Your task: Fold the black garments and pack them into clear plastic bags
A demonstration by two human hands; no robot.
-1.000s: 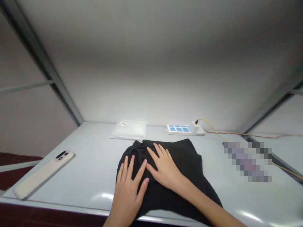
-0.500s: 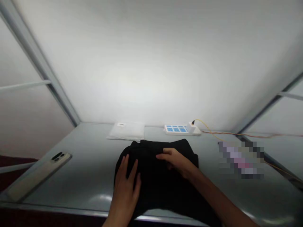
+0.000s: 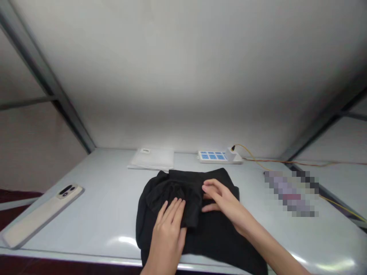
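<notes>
A black cloth (image 3: 218, 233) lies folded in layers near the table's front edge, part of it hanging over that edge. A smaller gathered piece of the same black fabric sits on top of it. My left hand (image 3: 170, 229) rests flat on this gathered part, fingers stretched out and pointing away from me. To its right, my right hand (image 3: 219, 196) is at the gathered part's right side, palm turned left, fingers curved and apart, with nothing visible held between them.
On the grey-white table (image 3: 106, 198) lies a pale phone-shaped case (image 3: 40, 217) at left. Behind the cloth are a clear flat packet (image 3: 155, 158) and a power strip (image 3: 213, 157) with a plug and yellow cable (image 3: 249, 151). A pixelated object (image 3: 289, 194) is at right.
My left hand has moved right onto the cloth, its fingers closer together. My right hand has shifted slightly right and opened. A gathered fold now shows on top. The picture's lighting has changed.
</notes>
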